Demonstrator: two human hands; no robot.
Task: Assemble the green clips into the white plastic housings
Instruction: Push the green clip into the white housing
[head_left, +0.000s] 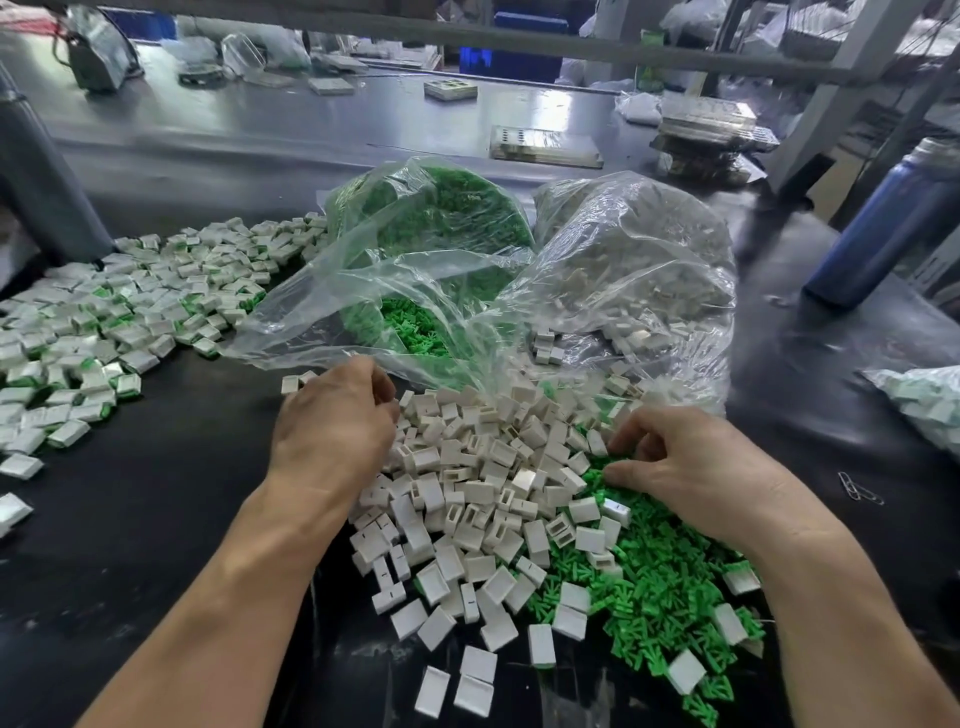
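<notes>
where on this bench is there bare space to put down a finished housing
Bare black bench lies left of the left hand, between the finished pile and the loose white housings. Another patch lies right of the right hand, around the paper clips. The centre is crowded.

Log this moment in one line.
left hand: in white housings | right hand: picking green clips | assembled pile: left

A blue bottle (883, 223) stands at the table's (130, 519) right edge; paperclips (860, 488) lie nearer; flat trays (543, 146) sit far back.
</notes>
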